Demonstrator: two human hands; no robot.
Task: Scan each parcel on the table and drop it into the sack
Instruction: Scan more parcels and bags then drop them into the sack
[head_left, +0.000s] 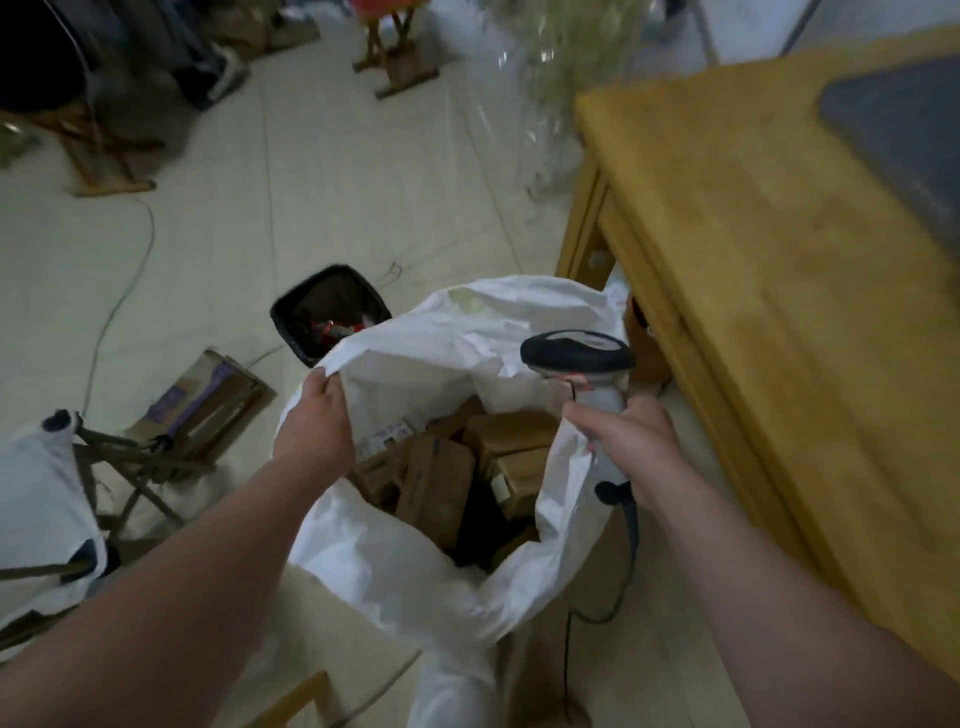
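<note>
We note: left hand (317, 423) pinches sack (405, 566) rim, mouth held wide. Right hand (631, 447) grips scanner (576, 353) handle at opposite rim. Several parcels (441, 467) lie inside sack. Visible worktop (753, 234) part shows no parcel; we judge task near completion.

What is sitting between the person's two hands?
In the head view, the open white plastic sack with brown cardboard parcels inside; the left hand pinches its rim, the right hand grips a grey handheld scanner.

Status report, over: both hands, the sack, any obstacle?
Left hand grips sack rim. Right hand holds scanner. Brown parcels lie inside sack. Mouth open, nothing blocking.
</note>
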